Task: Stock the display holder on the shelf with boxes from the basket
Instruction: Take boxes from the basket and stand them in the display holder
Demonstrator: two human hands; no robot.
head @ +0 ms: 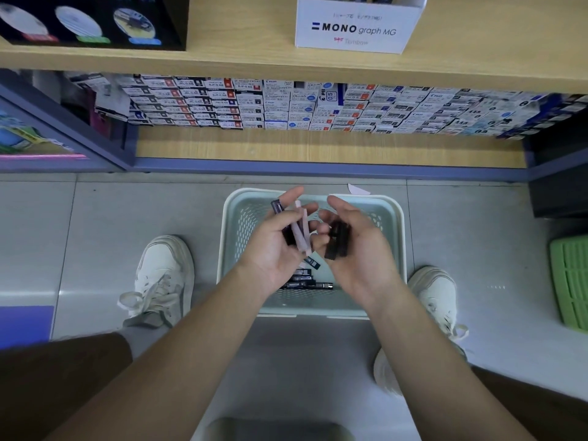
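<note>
1. Your left hand (270, 249) pinches mixed boxes (300, 232), fanned, likely for sorting.
2. Your right hand (362, 253) cups dark boxes (339, 243), fingers curled round them.
3. Both hover over the basket (396, 237), so drops should land inside.
4. The holder (353, 30) sits on the shelf (477, 58) above.

Basket (401, 237) on the floor between two shoes (165, 275), loose boxes (305, 280) in it, left hand (273, 246) holding left bundle (300, 230) beside right hand (359, 249) holding right bundle (339, 241) above it, stacked cartons (286, 103) on lower shelf (318, 146) behind, display holder (356, 30) on upper shelf (222, 62), crate (571, 281) far right.
</note>
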